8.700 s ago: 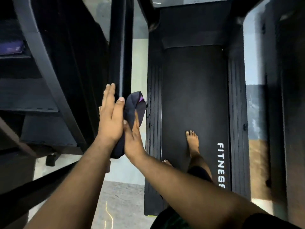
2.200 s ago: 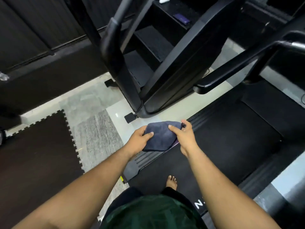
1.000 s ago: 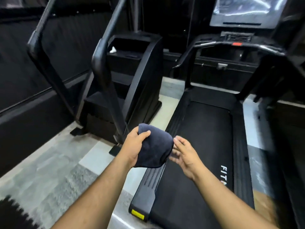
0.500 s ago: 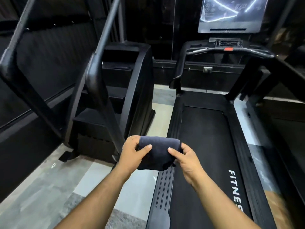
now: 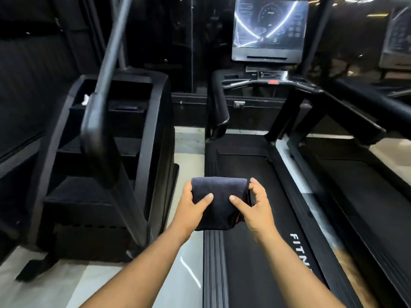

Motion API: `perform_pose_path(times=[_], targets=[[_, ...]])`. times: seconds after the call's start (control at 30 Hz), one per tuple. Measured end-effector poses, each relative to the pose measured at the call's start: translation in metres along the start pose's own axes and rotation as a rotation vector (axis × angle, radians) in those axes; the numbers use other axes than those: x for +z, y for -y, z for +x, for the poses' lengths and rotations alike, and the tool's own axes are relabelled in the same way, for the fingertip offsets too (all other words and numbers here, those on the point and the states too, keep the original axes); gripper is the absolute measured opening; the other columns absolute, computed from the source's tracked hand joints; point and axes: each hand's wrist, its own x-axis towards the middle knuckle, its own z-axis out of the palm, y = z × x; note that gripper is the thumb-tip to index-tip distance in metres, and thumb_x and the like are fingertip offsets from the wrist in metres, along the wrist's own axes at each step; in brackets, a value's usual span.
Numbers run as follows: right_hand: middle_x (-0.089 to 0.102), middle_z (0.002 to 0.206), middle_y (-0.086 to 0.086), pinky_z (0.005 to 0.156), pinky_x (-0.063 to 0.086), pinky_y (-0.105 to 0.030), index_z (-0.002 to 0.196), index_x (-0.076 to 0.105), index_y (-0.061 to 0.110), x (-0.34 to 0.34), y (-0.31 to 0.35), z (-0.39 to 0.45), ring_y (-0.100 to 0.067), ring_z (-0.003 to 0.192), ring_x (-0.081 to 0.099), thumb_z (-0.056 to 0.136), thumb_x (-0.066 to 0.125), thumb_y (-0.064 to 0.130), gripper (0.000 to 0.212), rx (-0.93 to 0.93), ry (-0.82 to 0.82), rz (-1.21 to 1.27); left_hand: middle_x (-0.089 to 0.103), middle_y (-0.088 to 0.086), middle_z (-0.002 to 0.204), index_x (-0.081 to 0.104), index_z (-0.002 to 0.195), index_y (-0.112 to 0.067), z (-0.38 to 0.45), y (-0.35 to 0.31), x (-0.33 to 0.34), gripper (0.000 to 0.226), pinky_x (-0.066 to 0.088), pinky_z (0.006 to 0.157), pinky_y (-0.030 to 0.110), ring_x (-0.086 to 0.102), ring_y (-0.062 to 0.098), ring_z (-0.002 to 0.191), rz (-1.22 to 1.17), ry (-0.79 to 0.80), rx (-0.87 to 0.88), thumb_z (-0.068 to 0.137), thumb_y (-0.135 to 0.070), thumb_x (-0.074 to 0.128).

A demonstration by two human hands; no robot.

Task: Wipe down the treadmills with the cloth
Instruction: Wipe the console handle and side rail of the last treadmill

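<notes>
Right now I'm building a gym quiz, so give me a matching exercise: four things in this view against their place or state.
Things:
1. cloth
2. console screen
3. stair machine
4. red button

Places or states:
A. left of the treadmill
B. held folded in both hands
C. on the bar below the screen
D. upright at the treadmill's far end

Pairs: 1-B, 2-D, 3-A, 4-C

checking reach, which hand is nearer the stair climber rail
Left. The left hand grips the cloth on the side toward the stair climber rail; the right hand grips its far side, over the treadmill belt.
</notes>
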Motion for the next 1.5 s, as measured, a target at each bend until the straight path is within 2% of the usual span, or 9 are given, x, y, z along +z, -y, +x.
perform_pose_path(times=[0.13,0.3,0.47,0.87,1.0,1.13,1.23,1.37,1.5], targets=[[0.067,0.126,0.015,0.102,0.054,-0.051,0.126,0.057,0.042,0.042,0.003,0.026,-0.008,0.121,0.061,0.084,0.082,0.028,0.051,-0.007,-0.032,-0.017,0.056,-0.017,0.137,0.036,0.142,-0.036,0.061,0.000,-0.026,0.059,0.051,0.100,0.027,0.055,0.001,0.125,0.040,0.125,0.013,0.096,-0.024,0.070],[0.071,0.112,0.013,0.091,0.055,-0.032,0.114,0.057,0.047,0.082,0.028,0.066,-0.012,0.110,0.067,0.088,0.079,0.015,0.047,-0.024,-0.217,-0.038,0.059,-0.010,0.135,0.038,0.139,-0.033,0.138,-0.012,-0.052,0.058,0.052,0.105,0.038,0.059,0.010,0.124,0.120,0.176,0.046,0.093,-0.030,0.073],[0.070,0.112,0.008,0.098,0.056,-0.038,0.112,0.054,0.048,0.092,0.039,0.121,-0.008,0.104,0.068,0.088,0.078,0.014,0.048,-0.011,-0.335,-0.049,0.067,-0.013,0.112,0.049,0.113,-0.028,0.196,-0.021,-0.049,0.036,0.056,0.079,0.018,0.066,-0.007,0.095,0.076,0.196,0.071,0.090,-0.031,0.078],[0.061,0.127,0.011,0.096,0.044,-0.024,0.127,0.053,0.029,0.096,0.075,0.350,-0.008,0.114,0.057,0.090,0.072,0.016,0.043,-0.219,-0.463,-0.394,0.070,0.001,0.103,0.057,0.103,-0.020,0.435,-0.059,0.007,0.033,0.056,0.083,0.041,0.066,0.022,0.096,0.233,0.032,0.194,0.094,-0.050,0.067],[0.057,0.134,0.002,0.103,0.040,-0.049,0.132,0.051,0.024,0.105,0.073,0.417,-0.024,0.126,0.051,0.087,0.073,0.025,0.050,-0.263,-0.592,-0.866,0.064,-0.002,0.086,0.054,0.089,-0.024,0.501,-0.060,0.023,0.033,0.053,0.072,0.038,0.063,0.023,0.083,0.394,0.044,0.189,0.093,-0.055,0.065],[0.019,0.169,-0.007,0.115,0.014,-0.074,0.159,0.025,0.032,0.128,0.036,0.429,-0.036,0.157,0.009,0.095,0.058,0.053,0.076,-0.152,-0.176,-1.218,0.058,-0.003,0.075,0.052,0.073,-0.020,0.545,-0.038,0.030,0.051,0.051,0.071,0.041,0.062,0.029,0.080,0.625,0.159,0.186,0.086,-0.068,0.061],[-0.019,0.171,-0.003,0.115,0.018,-0.075,0.163,-0.003,0.038,0.131,0.015,0.436,-0.039,0.155,-0.019,0.097,0.048,0.065,0.088,-0.014,0.072,-1.357,0.054,-0.007,0.080,0.051,0.067,-0.021,0.578,-0.034,0.027,0.057,0.047,0.075,0.040,0.057,0.022,0.082,0.789,0.213,0.318,0.088,-0.074,0.052],[-0.017,0.171,-0.007,0.114,0.029,-0.068,0.163,0.000,0.034,0.138,0.017,0.461,-0.044,0.155,-0.012,0.097,0.051,0.060,0.087,-0.001,0.073,-1.452,0.057,-0.005,0.095,0.054,0.077,-0.027,0.629,-0.033,0.025,0.038,0.043,0.086,0.041,0.058,0.023,0.097,0.852,0.251,0.473,0.095,-0.060,0.056],[-0.010,0.171,-0.012,0.106,0.036,-0.066,0.163,0.001,0.032,0.155,0.030,0.511,-0.049,0.154,-0.004,0.100,0.043,0.060,0.082,0.047,0.096,-1.631,0.054,0.002,0.141,0.059,0.129,-0.023,0.695,-0.047,0.038,0.037,0.043,0.106,0.048,0.052,0.028,0.131,0.845,0.313,0.599,0.101,-0.047,0.055]])
